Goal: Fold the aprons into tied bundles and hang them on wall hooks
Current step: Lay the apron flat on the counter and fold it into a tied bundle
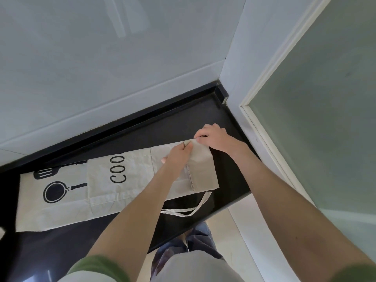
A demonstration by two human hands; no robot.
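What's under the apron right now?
The black countertop shows all round the apron, which lies flat on it. Whatever sits beneath the folded cloth is hidden.

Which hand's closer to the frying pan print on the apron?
Left. The left hand grips the apron right of the pan print; the right hand is farther right.

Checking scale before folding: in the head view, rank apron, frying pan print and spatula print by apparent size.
1. apron
2. frying pan print
3. spatula print
Both prints are partly covered, so their order is tentative.

Beige printed apron (105, 180) flat on counter, apparently folded lengthwise.
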